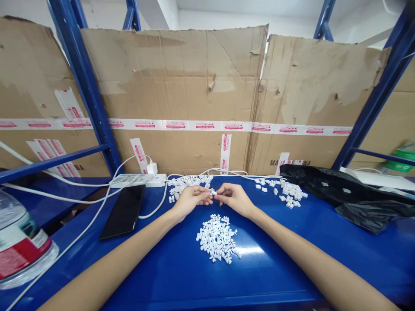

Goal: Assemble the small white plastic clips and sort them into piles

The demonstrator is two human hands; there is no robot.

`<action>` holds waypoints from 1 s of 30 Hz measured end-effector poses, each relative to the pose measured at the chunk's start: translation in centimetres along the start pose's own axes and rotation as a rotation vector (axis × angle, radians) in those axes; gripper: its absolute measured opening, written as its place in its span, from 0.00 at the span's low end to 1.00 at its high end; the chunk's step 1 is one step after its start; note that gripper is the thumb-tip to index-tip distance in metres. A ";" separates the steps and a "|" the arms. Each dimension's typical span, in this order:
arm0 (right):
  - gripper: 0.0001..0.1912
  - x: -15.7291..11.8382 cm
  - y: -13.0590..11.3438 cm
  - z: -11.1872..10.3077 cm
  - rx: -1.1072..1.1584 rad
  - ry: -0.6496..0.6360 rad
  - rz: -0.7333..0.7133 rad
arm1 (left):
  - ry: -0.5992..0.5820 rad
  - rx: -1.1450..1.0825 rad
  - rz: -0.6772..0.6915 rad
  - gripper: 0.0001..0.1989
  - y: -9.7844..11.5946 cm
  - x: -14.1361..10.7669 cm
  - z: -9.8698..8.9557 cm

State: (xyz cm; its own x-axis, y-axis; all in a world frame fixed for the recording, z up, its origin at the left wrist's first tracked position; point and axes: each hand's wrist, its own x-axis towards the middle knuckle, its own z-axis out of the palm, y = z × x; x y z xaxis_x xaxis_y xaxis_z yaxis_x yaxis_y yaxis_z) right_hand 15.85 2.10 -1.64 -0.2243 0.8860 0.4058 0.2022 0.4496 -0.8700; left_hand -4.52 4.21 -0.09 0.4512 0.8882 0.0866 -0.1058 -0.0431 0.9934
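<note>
My left hand (193,198) and my right hand (234,198) meet near the middle of the blue table, fingertips pinched. Between them is a small white plastic piece (212,192), gripped from both sides; its exact shape is too small to make out. Just below my hands lies a heap of tiny white plastic parts (218,239). Behind my left hand spreads a pile of white blocky plastic pieces (184,183). Farther right of my right hand sits another group of similar white pieces (290,191).
On the left are a black phone (123,211), a white power strip (155,179) with a plugged-in charger (151,167), loose white cables and a large water bottle (22,242). A black plastic bag (359,194) lies at right. Cardboard sheets (181,86) and blue rack posts (87,82) close off the back.
</note>
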 end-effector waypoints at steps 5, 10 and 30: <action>0.18 -0.1 -0.2 0.1 -0.001 -0.012 0.002 | 0.008 -0.015 -0.005 0.19 0.1 -0.1 0.1; 0.18 -0.1 -0.2 0.1 -0.010 -0.012 -0.005 | -0.020 -0.048 -0.019 0.24 0.0 -0.3 0.1; 0.20 -0.2 -0.7 -0.2 -0.064 -0.014 -0.028 | 0.011 0.025 0.011 0.17 0.1 -0.4 0.3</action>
State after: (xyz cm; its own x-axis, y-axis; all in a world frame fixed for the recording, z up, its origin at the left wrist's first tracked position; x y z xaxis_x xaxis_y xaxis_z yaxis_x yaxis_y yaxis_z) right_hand 15.94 1.59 -1.10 -0.2435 0.8717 0.4252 0.2558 0.4806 -0.8388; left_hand -4.43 3.75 -0.04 0.4401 0.8927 0.0967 -0.0887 -0.0640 0.9940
